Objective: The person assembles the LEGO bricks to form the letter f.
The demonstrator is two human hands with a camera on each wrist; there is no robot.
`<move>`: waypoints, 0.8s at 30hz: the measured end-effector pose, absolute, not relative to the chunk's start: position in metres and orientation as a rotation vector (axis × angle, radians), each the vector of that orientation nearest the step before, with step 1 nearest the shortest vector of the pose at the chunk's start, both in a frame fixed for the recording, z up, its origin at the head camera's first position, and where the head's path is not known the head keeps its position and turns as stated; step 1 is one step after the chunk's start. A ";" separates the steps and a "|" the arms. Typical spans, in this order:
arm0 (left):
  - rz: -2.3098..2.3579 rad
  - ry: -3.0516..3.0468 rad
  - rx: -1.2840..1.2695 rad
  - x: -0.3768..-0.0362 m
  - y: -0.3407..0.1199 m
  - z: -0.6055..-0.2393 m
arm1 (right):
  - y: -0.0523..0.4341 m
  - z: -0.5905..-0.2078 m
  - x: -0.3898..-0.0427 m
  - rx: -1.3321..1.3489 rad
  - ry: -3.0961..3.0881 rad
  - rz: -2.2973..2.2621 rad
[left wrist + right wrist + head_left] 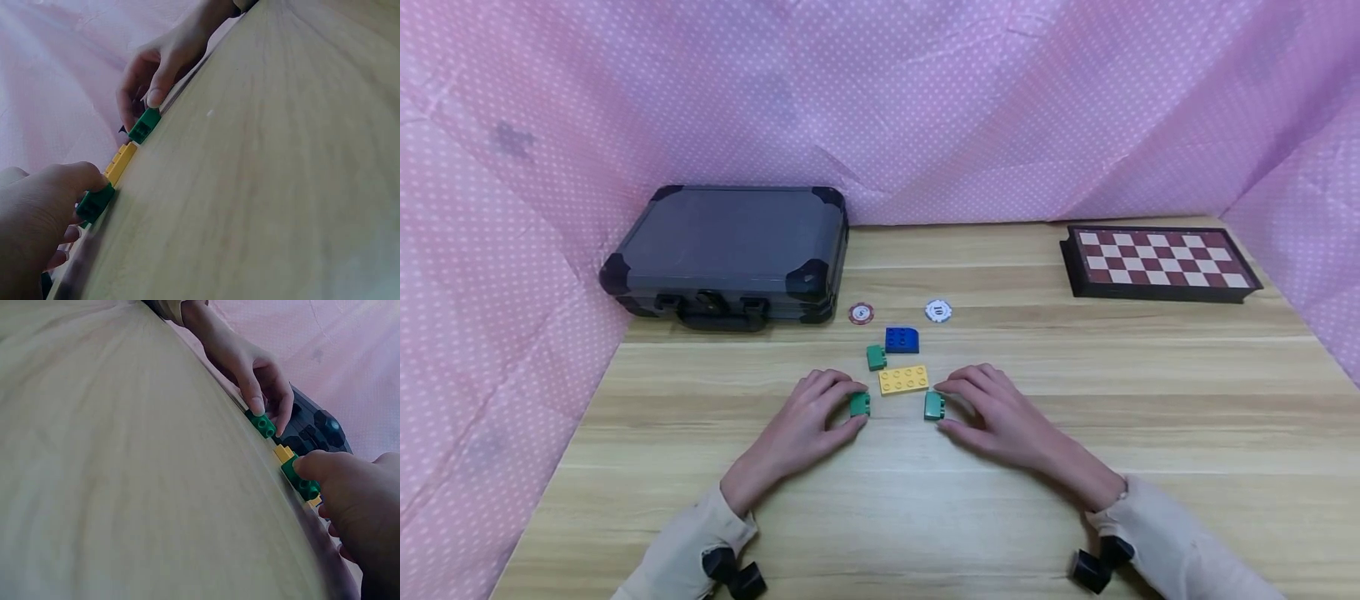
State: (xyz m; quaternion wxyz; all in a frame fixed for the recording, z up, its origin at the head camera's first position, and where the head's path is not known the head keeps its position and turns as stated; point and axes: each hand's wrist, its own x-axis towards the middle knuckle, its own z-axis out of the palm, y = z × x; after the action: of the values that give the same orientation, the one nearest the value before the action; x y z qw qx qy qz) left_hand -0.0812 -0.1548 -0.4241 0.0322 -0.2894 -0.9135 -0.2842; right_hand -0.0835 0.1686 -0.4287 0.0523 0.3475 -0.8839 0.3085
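Two part-closed pinches: left hand (816,421) on green toy brick (860,405), right hand (1003,421) on second green brick (934,406), near yellow eight-stud brick (903,381). Third green brick (876,358), blue brick (902,341) lie beyond, untouched. Gripping done; no bricks look joined, joining seems left.

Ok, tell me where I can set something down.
Bare table: between the white chip and checkered board, in front of that board, and between the gray case and left hand. Crowded: around the yellow brick, with the blue brick, green bricks and right hand close by.
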 end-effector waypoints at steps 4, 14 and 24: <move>-0.886 -2.810 -0.891 -0.081 -0.153 -0.424 | 0.167 -0.429 -0.084 1.064 -2.681 0.917; -0.981 -2.799 -0.889 -0.080 -0.150 -0.424 | 0.165 -0.429 -0.085 1.065 -2.665 0.898; -1.134 -2.801 -0.861 -0.080 -0.147 -0.425 | 0.164 -0.430 -0.086 1.068 -2.654 0.900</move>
State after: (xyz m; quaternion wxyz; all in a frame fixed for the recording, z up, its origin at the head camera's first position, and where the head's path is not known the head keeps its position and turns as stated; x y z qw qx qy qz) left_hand -0.0802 -0.1465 -0.4246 -0.0002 -0.2740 -0.8915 -0.3608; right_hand -0.0864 0.1643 -0.4305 0.0710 0.3553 -0.8827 0.2993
